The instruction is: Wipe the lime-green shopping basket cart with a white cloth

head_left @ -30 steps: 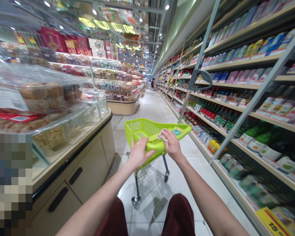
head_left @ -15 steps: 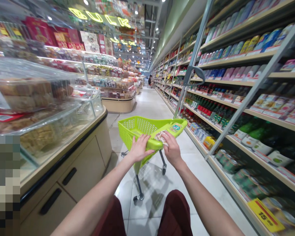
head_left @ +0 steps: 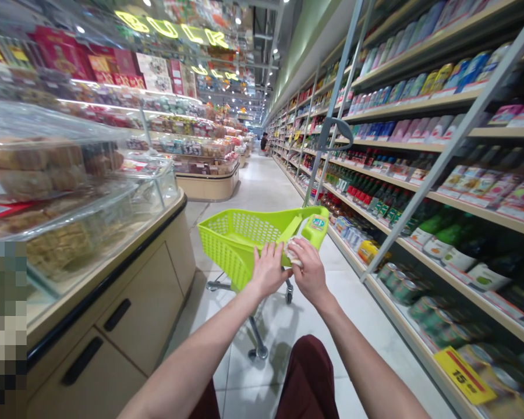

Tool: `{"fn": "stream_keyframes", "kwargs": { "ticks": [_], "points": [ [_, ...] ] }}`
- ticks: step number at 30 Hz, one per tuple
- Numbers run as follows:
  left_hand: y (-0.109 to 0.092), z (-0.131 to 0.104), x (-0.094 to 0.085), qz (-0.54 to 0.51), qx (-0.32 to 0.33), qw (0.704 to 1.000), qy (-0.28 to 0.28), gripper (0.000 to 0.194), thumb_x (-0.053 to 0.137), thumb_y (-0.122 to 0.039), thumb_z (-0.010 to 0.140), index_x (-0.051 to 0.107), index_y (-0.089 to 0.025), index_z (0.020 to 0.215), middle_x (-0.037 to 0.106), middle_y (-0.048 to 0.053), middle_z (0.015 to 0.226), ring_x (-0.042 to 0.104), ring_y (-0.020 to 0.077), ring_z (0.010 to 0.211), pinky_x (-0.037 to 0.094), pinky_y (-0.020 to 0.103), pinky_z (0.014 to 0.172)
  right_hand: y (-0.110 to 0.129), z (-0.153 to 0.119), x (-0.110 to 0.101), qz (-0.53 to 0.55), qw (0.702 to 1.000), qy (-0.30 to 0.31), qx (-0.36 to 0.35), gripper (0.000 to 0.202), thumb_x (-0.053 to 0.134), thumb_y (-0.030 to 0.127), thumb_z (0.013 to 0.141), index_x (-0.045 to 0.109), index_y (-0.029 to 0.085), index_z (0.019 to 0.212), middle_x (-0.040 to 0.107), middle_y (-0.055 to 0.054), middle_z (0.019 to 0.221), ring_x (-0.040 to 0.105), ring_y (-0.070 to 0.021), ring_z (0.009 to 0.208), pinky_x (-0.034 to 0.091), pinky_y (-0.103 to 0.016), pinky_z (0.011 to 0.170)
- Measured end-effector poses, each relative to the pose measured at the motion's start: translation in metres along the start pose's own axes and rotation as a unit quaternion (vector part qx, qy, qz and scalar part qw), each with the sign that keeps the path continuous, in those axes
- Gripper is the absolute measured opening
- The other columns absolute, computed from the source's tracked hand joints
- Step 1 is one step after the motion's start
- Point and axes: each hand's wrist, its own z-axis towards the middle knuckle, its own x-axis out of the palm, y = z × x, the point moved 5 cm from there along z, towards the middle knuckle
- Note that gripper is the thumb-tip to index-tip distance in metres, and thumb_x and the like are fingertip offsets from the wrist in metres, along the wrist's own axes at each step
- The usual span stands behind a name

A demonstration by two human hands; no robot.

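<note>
A small lime-green shopping cart (head_left: 225, 250) with a perforated plastic basket stands before me, turned at a slant. My left hand (head_left: 268, 267) lies over the near end of its handle side, fingers curled on the edge and thumb towards my right hand. In my right hand (head_left: 306, 267) is a crumpled whitish cloth or wipe (head_left: 293, 249), pressed against the cart's handle area. Most of this cloth is hidden under the fingers. Just beyond it, a round-cornered green panel with a colourful label (head_left: 317, 222) is part of the cart's handle end. A grey pole (head_left: 332, 105) with a loop rises from the cart.
On the left runs a beige display counter (head_left: 157, 279) with clear bins of packed food. Shelves (head_left: 402, 186) of bottles and cans line the right, with a yellow price sign (head_left: 463, 375) low down. A tiled aisle (head_left: 266, 174) stretches ahead, a person (head_left: 264, 141) far off.
The cart has swung slightly, its basket end shifting left. My left hand has slid right along the edge, closer to my right hand, which has moved slightly right with the cloth.
</note>
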Motion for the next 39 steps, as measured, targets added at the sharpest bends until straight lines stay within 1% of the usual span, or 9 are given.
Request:
{"fn": "stream_keyframes", "kwargs": {
  "ticks": [4,7,13,18,22,27,29,36,39],
  "points": [
    [0.031,0.0,0.014,-0.019,-0.048,0.997,0.059,0.065,0.034,-0.056,0.081,0.027,-0.017,0.133,0.034,0.012,0.138,0.027,0.028,0.127,0.017,0.055,0.103,-0.017,-0.005,-0.018,-0.02,0.999,-0.034,0.035,0.047,0.038,0.007,0.071,0.052,0.019,0.114,0.053,-0.008,0.117,0.043,-0.0204,0.114,0.036,-0.042,0.098],
    [0.044,-0.002,0.022,-0.004,-0.068,0.995,0.076,0.065,0.033,-0.055,0.081,0.028,-0.017,0.133,0.031,0.013,0.139,0.023,0.0292,0.129,0.017,0.056,0.102,-0.019,-0.008,-0.019,-0.055,0.996,-0.045,0.048,0.046,0.038,0.007,0.071,0.052,0.018,0.114,0.053,-0.009,0.117,0.042,-0.0206,0.115,0.035,-0.042,0.099],
    [0.026,-0.008,0.027,0.005,-0.066,0.996,0.054,0.067,0.039,-0.051,0.08,0.024,-0.015,0.135,0.029,0.013,0.14,0.019,0.0291,0.131,0.015,0.058,0.102,-0.007,-0.018,0.007,-0.163,0.987,0.013,0.003,0.044,0.042,0.006,0.071,0.054,0.021,0.111,0.051,-0.008,0.122,0.033,-0.0242,0.123,0.025,-0.048,0.101],
    [0.013,-0.012,0.026,-0.003,-0.031,0.998,0.054,0.064,0.042,-0.047,0.08,0.025,-0.017,0.134,0.032,0.012,0.139,0.021,0.0291,0.13,0.012,0.057,0.104,-0.029,-0.023,-0.007,-0.218,0.975,-0.016,0.038,0.045,0.044,0.008,0.072,0.053,0.022,0.113,0.049,-0.007,0.124,0.034,-0.0253,0.122,0.019,-0.051,0.101],
    [0.026,-0.009,0.035,-0.005,-0.054,0.996,0.073,0.06,0.042,-0.045,0.08,0.03,-0.017,0.132,0.037,0.013,0.136,0.026,0.0282,0.128,0.014,0.057,0.103,-0.04,-0.024,-0.008,-0.227,0.972,-0.04,0.051,0.043,0.043,0.007,0.072,0.054,0.02,0.111,0.051,-0.009,0.121,0.034,-0.0255,0.121,0.023,-0.049,0.1],
    [0.039,-0.01,0.047,0.024,-0.063,0.993,0.093,0.061,0.044,-0.04,0.079,0.027,-0.016,0.133,0.032,0.013,0.139,0.02,0.0273,0.131,0.014,0.057,0.103,-0.033,-0.023,0.03,-0.21,0.977,0.036,-0.002,0.038,0.041,0.004,0.076,0.058,0.019,0.106,0.054,-0.009,0.119,0.034,-0.024,0.122,0.027,-0.045,0.099],
    [0.039,-0.013,0.048,0.028,-0.057,0.993,0.099,0.063,0.044,-0.038,0.078,0.025,-0.015,0.134,0.029,0.013,0.14,0.019,0.0269,0.131,0.013,0.057,0.103,-0.034,-0.023,0.037,-0.194,0.979,0.058,-0.013,0.039,0.041,0.003,0.076,0.058,0.019,0.107,0.054,-0.008,0.119,0.034,-0.023,0.122,0.029,-0.044,0.099],
    [0.052,-0.024,0.047,0.038,-0.08,0.989,0.119,0.066,0.046,-0.03,0.074,0.025,-0.016,0.134,0.026,0.012,0.142,0.019,0.0268,0.131,0.012,0.057,0.103,-0.061,-0.024,0.013,-0.195,0.98,-0.013,0.037,0.045,0.041,0.005,0.074,0.053,0.017,0.115,0.05,-0.011,0.123,0.034,-0.0239,0.122,0.029,-0.048,0.099],
    [0.05,-0.026,0.049,0.04,-0.073,0.989,0.12,0.066,0.047,-0.03,0.073,0.025,-0.016,0.134,0.026,0.011,0.142,0.019,0.0265,0.131,0.013,0.058,0.103,-0.048,-0.027,0.04,-0.183,0.982,0.034,0.02,0.041,0.042,0.005,0.075,0.055,0.016,0.112,0.052,-0.011,0.121,0.033,-0.024,0.123,0.03,-0.046,0.099]
  ]
}}
